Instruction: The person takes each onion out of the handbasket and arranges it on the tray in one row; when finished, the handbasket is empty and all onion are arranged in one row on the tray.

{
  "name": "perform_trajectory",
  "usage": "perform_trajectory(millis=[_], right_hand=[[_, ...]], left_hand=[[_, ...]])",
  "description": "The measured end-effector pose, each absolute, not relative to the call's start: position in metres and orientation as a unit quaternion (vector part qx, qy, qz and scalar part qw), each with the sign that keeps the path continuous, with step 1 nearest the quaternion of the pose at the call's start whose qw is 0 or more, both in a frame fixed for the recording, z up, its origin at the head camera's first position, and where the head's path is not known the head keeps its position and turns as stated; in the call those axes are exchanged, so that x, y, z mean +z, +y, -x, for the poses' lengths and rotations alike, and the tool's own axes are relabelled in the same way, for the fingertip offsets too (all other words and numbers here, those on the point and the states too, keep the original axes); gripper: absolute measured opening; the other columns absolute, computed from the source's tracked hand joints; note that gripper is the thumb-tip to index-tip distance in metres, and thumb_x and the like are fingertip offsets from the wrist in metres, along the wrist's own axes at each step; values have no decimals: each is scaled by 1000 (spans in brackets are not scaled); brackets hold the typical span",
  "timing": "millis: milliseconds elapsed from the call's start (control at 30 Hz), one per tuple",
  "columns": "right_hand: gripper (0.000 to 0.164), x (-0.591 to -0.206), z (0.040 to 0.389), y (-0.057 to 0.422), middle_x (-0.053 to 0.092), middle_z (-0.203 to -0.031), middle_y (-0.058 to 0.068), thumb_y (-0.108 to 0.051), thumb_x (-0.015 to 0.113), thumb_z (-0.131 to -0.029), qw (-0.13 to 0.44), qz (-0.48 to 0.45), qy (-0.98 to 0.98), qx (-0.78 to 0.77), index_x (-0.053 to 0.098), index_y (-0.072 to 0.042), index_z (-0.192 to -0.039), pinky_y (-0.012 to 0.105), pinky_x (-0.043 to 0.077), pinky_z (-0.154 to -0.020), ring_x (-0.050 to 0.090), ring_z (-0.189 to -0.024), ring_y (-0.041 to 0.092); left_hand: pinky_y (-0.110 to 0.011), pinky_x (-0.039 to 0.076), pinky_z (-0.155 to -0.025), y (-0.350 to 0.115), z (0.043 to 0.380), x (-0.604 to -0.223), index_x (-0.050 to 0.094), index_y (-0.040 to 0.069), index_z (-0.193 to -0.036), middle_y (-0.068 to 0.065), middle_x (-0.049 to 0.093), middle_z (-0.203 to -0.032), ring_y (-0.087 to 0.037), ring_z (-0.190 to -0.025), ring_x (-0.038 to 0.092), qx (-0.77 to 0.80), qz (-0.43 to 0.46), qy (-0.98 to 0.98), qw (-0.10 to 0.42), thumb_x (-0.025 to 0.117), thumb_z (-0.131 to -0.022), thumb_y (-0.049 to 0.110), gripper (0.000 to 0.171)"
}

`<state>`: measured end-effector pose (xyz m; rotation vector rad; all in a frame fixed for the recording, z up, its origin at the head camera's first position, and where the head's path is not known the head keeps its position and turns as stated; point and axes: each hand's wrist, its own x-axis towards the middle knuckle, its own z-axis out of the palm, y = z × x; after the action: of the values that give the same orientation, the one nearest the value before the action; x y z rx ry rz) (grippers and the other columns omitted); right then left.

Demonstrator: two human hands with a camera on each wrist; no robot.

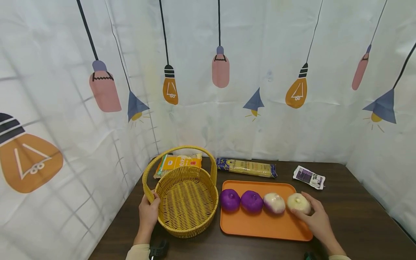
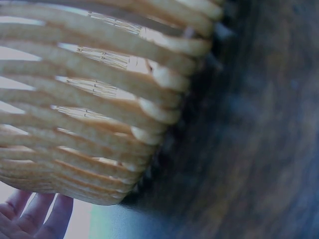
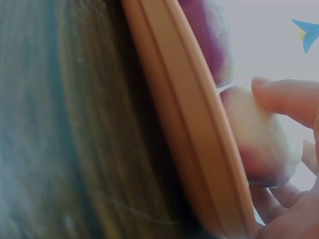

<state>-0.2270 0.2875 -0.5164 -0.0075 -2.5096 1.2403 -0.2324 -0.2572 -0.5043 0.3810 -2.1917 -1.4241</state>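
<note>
In the head view my left hand (image 1: 149,210) holds the side of a yellow woven basket (image 1: 212,213), near the foot of its raised handle. The basket stands on the table, its visible inside bare. The left wrist view shows the weave (image 2: 99,94) close up, with fingers (image 2: 57,214) beyond it. My right hand (image 1: 313,215) grips a whitish onion (image 1: 298,203) at the right end of an orange tray (image 1: 260,229), thumb on the near side. Left of it on the tray sit a white-and-purple onion (image 1: 274,203) and two purple onions (image 1: 251,201).
Behind the basket lies an orange-yellow food bag (image 1: 182,160). A long noodle packet (image 1: 250,168) lies behind the tray. A small white-and-purple packet (image 1: 309,177) is at the back right of the dark table (image 1: 357,216). A printed curtain (image 1: 201,119) hangs behind.
</note>
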Motion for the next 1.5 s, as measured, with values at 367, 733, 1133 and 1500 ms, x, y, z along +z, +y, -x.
perform_trajectory(millis=[367,733,1133,1500], right_hand=[[77,-520,230,286,44,-134,27,-30,81,-80,162,-13,-895,415,45,0,-142,51,38,-90,46,-117,42],[80,-521,221,290,40,-137,31,-29,80,-81,142,1,-892,429,40,1,-143,63,34,-93,41,-122,48],[68,-508,219,293,33,-143,33,-42,52,-99,108,48,-886,448,34,4,-145,61,33,-96,41,-124,48],[61,-492,222,288,34,-143,31,-39,55,-98,182,80,-870,452,44,2,-141,59,36,-94,40,-121,48]], left_hand=[[-31,38,-62,-257,231,-506,55,6,-97,-8,48,-83,-17,-63,45,-527,-143,-802,243,52,-91,6,7],[-31,37,-61,-254,230,-504,53,6,-97,-9,47,-83,-17,-61,44,-535,-135,-801,232,51,-92,7,6],[-32,39,-65,-256,233,-503,55,6,-99,-12,54,-94,-21,-67,47,-525,-137,-809,227,51,-92,8,8],[-40,40,-85,-260,228,-497,60,3,-104,-13,57,-134,-29,-111,55,-499,-133,-823,237,53,-91,6,15]])
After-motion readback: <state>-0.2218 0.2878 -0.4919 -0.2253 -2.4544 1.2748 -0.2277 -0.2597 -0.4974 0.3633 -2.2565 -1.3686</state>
